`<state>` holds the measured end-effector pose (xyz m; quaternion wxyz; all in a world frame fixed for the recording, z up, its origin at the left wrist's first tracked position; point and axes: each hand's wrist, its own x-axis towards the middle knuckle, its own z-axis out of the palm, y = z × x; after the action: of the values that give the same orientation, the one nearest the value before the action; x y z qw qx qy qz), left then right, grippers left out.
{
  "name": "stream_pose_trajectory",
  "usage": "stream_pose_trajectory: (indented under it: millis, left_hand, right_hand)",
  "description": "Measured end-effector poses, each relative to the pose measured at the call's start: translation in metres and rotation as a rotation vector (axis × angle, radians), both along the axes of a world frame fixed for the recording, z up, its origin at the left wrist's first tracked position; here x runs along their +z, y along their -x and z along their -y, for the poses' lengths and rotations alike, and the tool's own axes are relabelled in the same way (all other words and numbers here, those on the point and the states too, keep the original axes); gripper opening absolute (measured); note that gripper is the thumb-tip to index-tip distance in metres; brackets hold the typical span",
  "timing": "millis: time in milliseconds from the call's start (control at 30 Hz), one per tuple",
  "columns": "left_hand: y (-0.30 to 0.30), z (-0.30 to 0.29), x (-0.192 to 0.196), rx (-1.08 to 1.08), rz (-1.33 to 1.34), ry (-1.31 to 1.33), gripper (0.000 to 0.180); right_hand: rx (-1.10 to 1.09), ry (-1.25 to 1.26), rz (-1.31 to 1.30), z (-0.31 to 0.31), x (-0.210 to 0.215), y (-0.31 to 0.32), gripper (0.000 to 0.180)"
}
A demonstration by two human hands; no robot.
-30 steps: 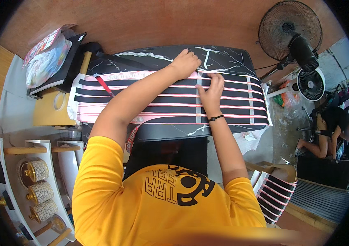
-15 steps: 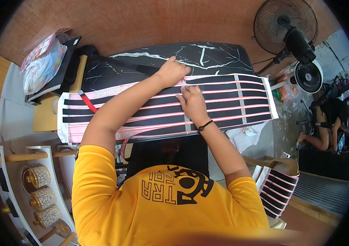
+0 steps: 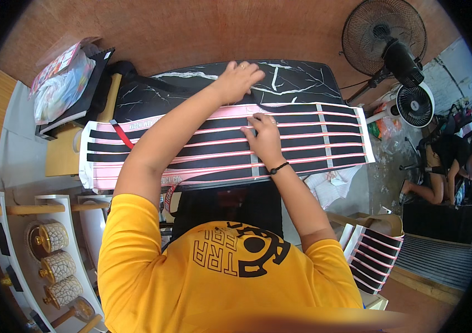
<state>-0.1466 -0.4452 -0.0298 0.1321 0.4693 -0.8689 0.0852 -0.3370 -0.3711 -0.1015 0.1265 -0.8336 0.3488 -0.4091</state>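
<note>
A long panel [image 3: 301, 143] of black elastic strips with pink-and-orange edging and white ends lies across the black marble-patterned table [image 3: 308, 83]. My left hand [image 3: 239, 82] is just beyond the panel's far edge, fingers spread. A black strap [image 3: 175, 84] runs from the left toward this hand, and a dark length of it curves from under the hand to the panel; the contact is hidden. On the middle of the panel rests my right hand [image 3: 265, 143], thumb and fingers apart, fingertips near the far pink edge. A red strap [image 3: 122, 135] lies over the panel's left part.
At the far left, a plastic bag [image 3: 61, 91] sits on a black case. Two fans [image 3: 386, 33] stand at the far right. A similar striped panel [image 3: 374, 258] hangs near right, and shelves with patterned jars [image 3: 58, 267] stand near left. Another person [image 3: 441, 172] is low at the right.
My left hand has moved away from the panel's far edge, farther over the table, and its fingers have spread. The dark strap beside it now curves up. My right hand stays nearly in place.
</note>
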Motion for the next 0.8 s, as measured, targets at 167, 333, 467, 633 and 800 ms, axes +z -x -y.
stream_pose_trajectory:
  millis: [167,333,467,633,800]
  left_hand:
    - [0.004,-0.038,-0.023,-0.099,-0.148,-0.153,0.024]
    - [0.010,-0.053,-0.041,-0.009,-0.234,0.032,0.009]
    - [0.017,-0.067,-0.041,0.077,-0.233,0.106,0.008]
    - [0.028,-0.098,-0.040,0.111,-0.162,0.122,0.009]
    - [0.028,-0.135,-0.031,0.166,-0.214,0.091,0.007]
  right_hand:
    - [-0.179,-0.393,0.421,0.014,-0.004,0.005,0.016]
    - [-0.081,-0.354,0.162,0.035,-0.003,0.013,0.015]
    - [0.068,-0.379,0.084,0.053,-0.001,0.018,0.023]
    - [0.050,-0.304,0.073,0.053,-0.010,0.015,0.016]
    - [0.015,-0.291,0.090,0.050,-0.013,0.009,0.013]
